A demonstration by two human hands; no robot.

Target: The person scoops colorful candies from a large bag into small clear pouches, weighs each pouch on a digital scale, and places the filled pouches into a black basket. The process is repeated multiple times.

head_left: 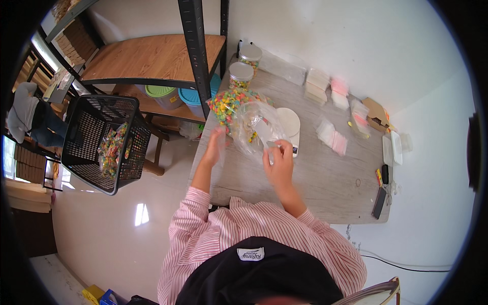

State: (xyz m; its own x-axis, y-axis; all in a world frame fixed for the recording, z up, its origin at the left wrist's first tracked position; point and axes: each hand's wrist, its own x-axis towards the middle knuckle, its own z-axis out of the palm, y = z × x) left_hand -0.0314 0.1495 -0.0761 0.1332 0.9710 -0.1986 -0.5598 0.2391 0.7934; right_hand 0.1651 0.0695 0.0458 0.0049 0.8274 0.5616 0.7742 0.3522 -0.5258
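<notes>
A large clear plastic bag [244,143] stands with its mouth wide, beside a heap of multicoloured candy-like pieces [228,105] in clear plastic. Some pieces lie low inside it. At the bag's near right rim, my right hand [280,164] pinches a small grey object, perhaps a scoop handle; its far end is hidden by the plastic. My left hand [214,148], blurred, is left of the bag with a small clear plastic bag [222,148] at its fingers. Just behind the large bag's right side sits a white digital scale [289,121], partly covered by the plastic.
Two silver-lidded jars [241,70] stand at the table's far left corner. Stacks of small plastic bags [317,85] lie toward the wall. A phone [379,203] rests near the right edge. Left of the table, a black basket [87,118] holds filled packets; a person [34,114] is beyond.
</notes>
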